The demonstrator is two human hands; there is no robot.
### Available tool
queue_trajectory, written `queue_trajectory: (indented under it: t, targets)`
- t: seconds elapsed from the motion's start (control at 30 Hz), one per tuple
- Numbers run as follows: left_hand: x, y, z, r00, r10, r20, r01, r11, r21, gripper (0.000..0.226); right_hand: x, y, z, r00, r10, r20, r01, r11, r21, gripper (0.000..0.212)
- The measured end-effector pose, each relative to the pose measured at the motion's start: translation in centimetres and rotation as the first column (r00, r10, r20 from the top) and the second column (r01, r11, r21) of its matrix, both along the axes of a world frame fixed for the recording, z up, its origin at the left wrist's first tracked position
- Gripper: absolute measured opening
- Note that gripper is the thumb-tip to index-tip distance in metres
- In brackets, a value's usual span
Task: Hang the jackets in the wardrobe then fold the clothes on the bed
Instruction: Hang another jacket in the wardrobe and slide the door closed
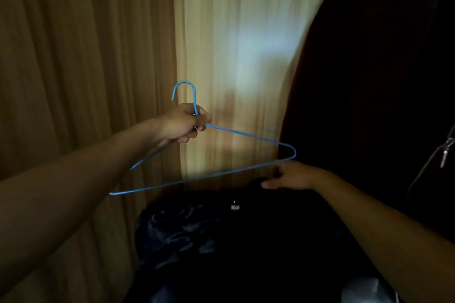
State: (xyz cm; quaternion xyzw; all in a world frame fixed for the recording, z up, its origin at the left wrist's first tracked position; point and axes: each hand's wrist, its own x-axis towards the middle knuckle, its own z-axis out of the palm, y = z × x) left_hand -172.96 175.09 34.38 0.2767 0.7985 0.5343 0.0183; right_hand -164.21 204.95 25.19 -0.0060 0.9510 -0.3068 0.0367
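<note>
My left hand [185, 122] grips the neck of a thin blue wire hanger [248, 133], just below its hook, and holds it up in front of the curtain. A dark, shiny jacket [221, 241] hangs bunched below the hanger. My right hand [290, 176] holds the jacket's top edge, fingers curled over the fabric, just under the hanger's right corner. A small white tag [235, 206] shows near the jacket's collar.
Tan and cream curtains [123, 44] fill the background. A dark garment or wardrobe side [381, 69] rises on the right, with a metal zipper pull [446, 152] hanging at the far right edge. The scene is dim.
</note>
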Motion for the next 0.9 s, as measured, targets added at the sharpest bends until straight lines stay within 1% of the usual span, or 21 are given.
queue_trajectory:
  t: [0.03,0.07,0.1,0.13,0.17,0.23,0.27,0.37,0.43,0.5,0.57,0.63,0.67,0.7,0.73,0.77,0.8,0.83,0.87,0.9]
  targets:
    - [-0.1,0.0,-1.2,1.0,0.014,0.002,-0.014,0.999,-0.036,0.012,-0.5,0.7,-1.9,0.999,-0.052,0.016,0.047,0.973,0.225,0.061]
    - [-0.1,0.1,-2.3,1.0,0.022,0.006,-0.022,0.997,-0.073,0.013,-0.7,1.4,-3.8,0.99,-0.138,0.026,0.116,0.906,0.406,0.074]
    - [-0.2,0.1,-3.5,1.0,0.023,0.013,-0.022,0.994,-0.112,0.014,-0.8,2.1,-5.8,0.972,-0.228,0.058,0.174,0.865,0.47,0.084]
    - [-0.2,0.2,-4.6,1.0,0.019,0.021,-0.016,0.988,-0.152,0.015,-0.8,2.8,-7.8,0.956,-0.278,0.097,0.208,0.87,0.448,0.09]
    - [-0.3,0.3,-5.7,0.999,0.015,0.029,-0.01,0.981,-0.194,0.016,-0.8,3.4,-9.6,0.948,-0.293,0.128,0.224,0.894,0.389,0.094]
    - [-0.3,0.7,-7.8,0.999,0.02,0.029,-0.011,0.962,-0.273,0.019,-0.5,4.1,-12.4,0.94,-0.311,0.142,0.252,0.911,0.327,0.094]
    - [-0.3,0.9,-8.8,0.999,0.019,0.033,-0.008,0.955,-0.297,0.022,-0.5,4.3,-13.4,0.937,-0.333,0.107,0.286,0.905,0.314,0.087]
    - [-0.1,1.6,-11.0,0.997,-0.016,0.074,0.04,0.944,-0.329,0.026,-0.5,4.3,-13.9,0.895,-0.436,-0.099,0.446,0.856,0.263,0.048]
    - [0.0,2.1,-11.8,0.998,-0.031,0.059,0.05,0.937,-0.346,0.03,-0.3,3.3,-11.8,0.865,-0.459,-0.204,0.497,0.838,0.225,0.035]
    - [0.3,2.9,-12.3,0.999,-0.025,0.025,0.032,0.941,-0.337,0.032,0.0,1.6,-8.6,0.841,-0.451,-0.3,0.512,0.842,0.17,0.032]
    - [0.8,4.2,-12.6,1.0,-0.01,0.004,0.01,0.961,-0.275,0.031,0.3,-0.8,-5.2,0.822,-0.409,-0.397,0.472,0.879,0.071,0.026]
    - [1.4,5.8,-12.9,0.999,0.015,0.029,-0.011,0.989,-0.15,0.031,0.6,-3.7,-2.7,0.856,-0.325,-0.402,0.317,0.944,-0.09,0.02]
    - [1.7,6.6,-13.0,0.998,0.026,0.056,-0.022,0.997,-0.071,0.03,0.9,-5.2,-2.0,0.885,-0.265,-0.384,0.226,0.963,-0.145,0.015]
    - [2.1,7.2,-13.1,0.997,0.026,0.076,-0.026,1.0,-0.003,0.03,1.3,-6.4,-1.6,0.904,-0.201,-0.377,0.153,0.976,-0.154,0.012]
    - [2.3,7.7,-13.2,0.997,0.016,0.08,-0.019,0.999,0.041,0.03,1.6,-7.2,-1.5,0.913,-0.145,-0.381,0.118,0.989,-0.093,0.014]
    - [2.5,7.9,-13.4,0.997,0.0,0.072,-0.004,0.998,0.058,0.03,1.8,-7.4,-1.5,0.913,-0.092,-0.398,0.11,0.994,0.024,0.019]
    - [2.5,8.1,-13.4,0.998,-0.016,0.058,0.012,0.998,0.062,0.03,1.8,-7.2,-1.5,0.903,-0.042,-0.428,0.131,0.975,0.18,0.025]
    - [2.6,8.0,-13.5,0.999,-0.03,0.042,0.027,0.997,0.069,0.03,1.8,-6.7,-1.5,0.897,-0.004,-0.442,0.153,0.941,0.302,0.033]
    - [2.6,8.0,-13.5,0.999,-0.046,0.028,0.043,0.996,0.083,0.032,1.6,-6.2,-1.5,0.905,0.007,-0.426,0.152,0.929,0.337,0.043]
    - [2.6,7.8,-13.5,0.998,-0.063,0.019,0.061,0.993,0.1,0.033,1.4,-5.9,-1.6,0.921,0.004,-0.39,0.117,0.951,0.285,0.054]
